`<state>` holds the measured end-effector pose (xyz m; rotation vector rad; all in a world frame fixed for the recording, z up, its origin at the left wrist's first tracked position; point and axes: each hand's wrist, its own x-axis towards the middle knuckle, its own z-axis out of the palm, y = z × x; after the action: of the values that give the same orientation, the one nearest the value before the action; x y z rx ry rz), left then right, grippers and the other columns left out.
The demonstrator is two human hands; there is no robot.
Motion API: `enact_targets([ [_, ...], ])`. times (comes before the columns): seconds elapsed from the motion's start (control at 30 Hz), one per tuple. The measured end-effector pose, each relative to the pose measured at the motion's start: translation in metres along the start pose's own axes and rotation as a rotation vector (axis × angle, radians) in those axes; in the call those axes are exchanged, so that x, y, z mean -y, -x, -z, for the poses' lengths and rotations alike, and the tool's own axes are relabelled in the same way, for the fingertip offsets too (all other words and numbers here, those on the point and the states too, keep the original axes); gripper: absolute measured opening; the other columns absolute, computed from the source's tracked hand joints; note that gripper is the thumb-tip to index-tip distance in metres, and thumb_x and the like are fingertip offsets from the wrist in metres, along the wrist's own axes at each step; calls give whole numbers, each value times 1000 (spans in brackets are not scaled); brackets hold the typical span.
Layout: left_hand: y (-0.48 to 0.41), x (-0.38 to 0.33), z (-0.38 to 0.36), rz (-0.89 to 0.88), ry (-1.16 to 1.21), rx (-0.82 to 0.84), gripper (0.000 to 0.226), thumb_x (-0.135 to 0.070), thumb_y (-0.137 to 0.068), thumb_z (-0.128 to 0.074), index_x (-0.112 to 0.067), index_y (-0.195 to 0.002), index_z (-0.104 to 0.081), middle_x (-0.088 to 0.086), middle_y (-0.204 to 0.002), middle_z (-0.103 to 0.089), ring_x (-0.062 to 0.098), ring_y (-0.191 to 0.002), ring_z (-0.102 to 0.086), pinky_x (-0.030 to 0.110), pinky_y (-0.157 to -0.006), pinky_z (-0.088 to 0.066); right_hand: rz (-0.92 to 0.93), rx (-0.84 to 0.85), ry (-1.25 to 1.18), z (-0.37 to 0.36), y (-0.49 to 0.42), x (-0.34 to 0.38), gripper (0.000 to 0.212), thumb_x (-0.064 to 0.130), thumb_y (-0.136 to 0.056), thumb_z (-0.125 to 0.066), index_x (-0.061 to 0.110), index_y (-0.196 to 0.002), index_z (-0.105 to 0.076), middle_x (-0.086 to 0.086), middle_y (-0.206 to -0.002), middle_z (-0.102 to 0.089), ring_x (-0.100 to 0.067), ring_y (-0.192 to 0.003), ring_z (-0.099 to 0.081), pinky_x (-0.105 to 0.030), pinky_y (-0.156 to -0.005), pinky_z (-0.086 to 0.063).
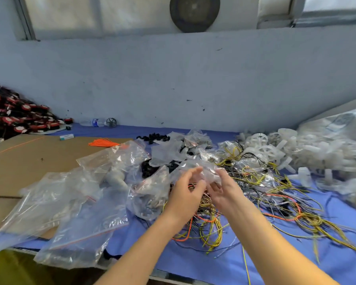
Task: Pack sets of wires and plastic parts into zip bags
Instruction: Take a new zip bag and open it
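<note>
Plastic parts blurred, maybe wheels, cropped right.

Pale blue wall; frosted window; round vent above.

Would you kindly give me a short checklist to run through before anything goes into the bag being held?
1. Grip on the zip bag: left hand and right hand both hold it. Ok.
2. Bag mouth open: the clear film is blurred. Cannot tell.
3. Bag empty: contents are not readable through the film. Cannot tell.
4. Wires in reach: the tangle lies directly under the hands. Ok.
5. White plastic parts on hand: heaped to the right. Ok.
6. Spare bags ready: several lie to the left. Ok.
</note>
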<state>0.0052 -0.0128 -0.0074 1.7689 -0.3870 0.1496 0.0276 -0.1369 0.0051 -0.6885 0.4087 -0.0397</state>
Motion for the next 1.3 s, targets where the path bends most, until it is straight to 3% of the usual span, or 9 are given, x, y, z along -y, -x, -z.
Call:
enact_targets([
  [0.1, 32, 1, -25, -33, 140, 159, 36, -39, -91, -56, -44, -126, -57, -15, -112, -67, 2, -109, -62, 23, -92, -51, 86, 106, 59, 49, 26, 25, 7, 10, -94, -61, 4, -95, -66, -8, -77, -74, -21, -72, -71, -29, -60, -61],
  [0.23, 54, 18, -41, 180, 541, 85, 49, -43, -87, -68, -42, -133, -52, -4, -96, -72, 18, -94, -70, 32, -76, -57, 129, 127, 100, 110, 52, 46, 17, 10, -88, -63, 10, -104, -70, 2, -86, -75, -7, -73, -72, -23, -55, -57],
  [0.3, 50, 22, -46, 269, 668, 68, 60, -43, -80, -70, -40, -135, -47, -2, -106, -73, 20, -92, -71, 34, -74, -57, 98, 122, 144, 136, 58, 55, 23, 10, -82, -65, 11, -103, -72, 2, -85, -75, -6, -70, -71, -22, -51, -55],
  [0.5, 8, 19, -45, 399, 591, 142, 81, -49, -71, -80, -14, -137, -47, 9, -112, -72, 20, -86, -70, 34, -70, -57, 99, 242, 518, 153, 58, 106, 30, 19, -75, -70, 13, -104, -74, 2, -79, -69, -8, -64, -62, -21, -48, -49],
  [0.63, -10, 31, -44, 461, 534, 249, 48, -48, -73, -75, -15, -108, -70, 9, -105, -73, 19, -85, -68, 30, -72, -57, 161, 263, 688, 182, 49, 122, 40, 29, -72, -75, 12, -108, -73, -5, -87, -65, -19, -73, -47, -23, -56, -45],
  [0.83, -22, 42, -66, 417, 569, 49, 12, -19, -93, -62, -14, -103, -60, 4, -88, -74, 11, -67, -70, 22, -56, -56, 167, 41, 372, 191, 27, 119, 34, 32, -94, -59, 10, -118, -67, -4, -114, -73, -15, -101, -71, -19, -75, -55],
  [1.07, -7, 42, -77, 427, 508, 173, 22, -21, -93, -62, -11, -113, -64, 8, -103, -74, 21, -88, -73, 30, -66, -58, 143, -115, 380, 173, 3, 92, 22, 25, -96, -61, 10, -111, -68, -9, -104, -73, -29, -84, -69, -35, -65, -61],
  [1.2, -10, 41, -68, 528, 495, 200, 41, -45, -78, -70, -13, -103, -68, 11, -86, -72, 24, -73, -70, 32, -55, -55, 411, -83, 759, 171, 1, 96, 17, 31, -95, -62, 19, -97, -73, 7, -85, -70, -9, -51, -62, -26, -43, -49],
  [1.3, -16, 48, -62, 543, 418, 121, 29, -36, -92, -61, -11, -103, -69, 12, -92, -75, 25, -73, -71, 31, -56, -57, 500, -22, 1012, 173, 4, 96, 27, 40, -96, -57, 19, -90, -73, 11, -54, -51, -12, -38, -41, -26, -37, -39],
])
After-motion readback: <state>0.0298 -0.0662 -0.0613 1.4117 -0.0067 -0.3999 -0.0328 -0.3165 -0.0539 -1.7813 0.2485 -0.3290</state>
